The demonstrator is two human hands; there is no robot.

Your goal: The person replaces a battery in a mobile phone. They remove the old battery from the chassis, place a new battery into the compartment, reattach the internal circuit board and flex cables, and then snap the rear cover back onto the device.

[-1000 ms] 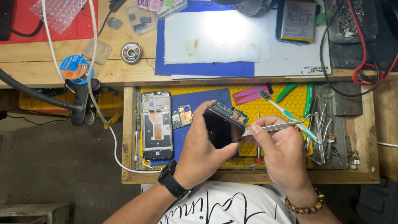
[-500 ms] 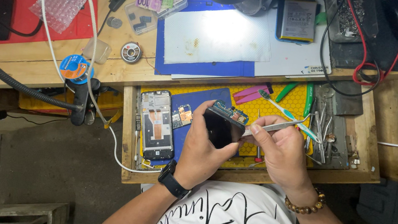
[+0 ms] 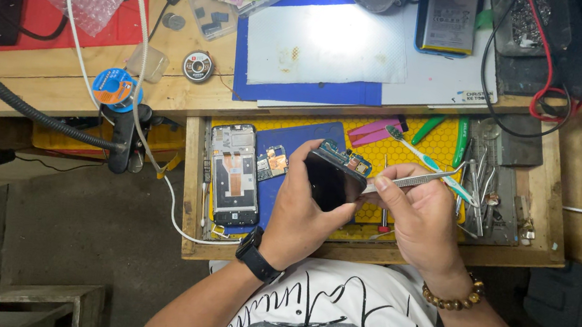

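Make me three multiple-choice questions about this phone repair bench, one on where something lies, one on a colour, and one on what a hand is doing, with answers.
1. Where does the opened phone frame lie?
A. In the drawer, beside the left hand
B. On the red mat
C. On the floor

2. What colour is the honeycomb mat in the drawer?
A. Green
B. Yellow
C. White

3. What is the right hand doing?
A. Resting empty
B. Gripping metal tweezers
C. Holding a cable

Answers: 1 A, the frame sits in the drawer next to the left hand. 2 B, the mat is plainly yellow. 3 B, the tweezers point at the dark phone part that the left hand holds.
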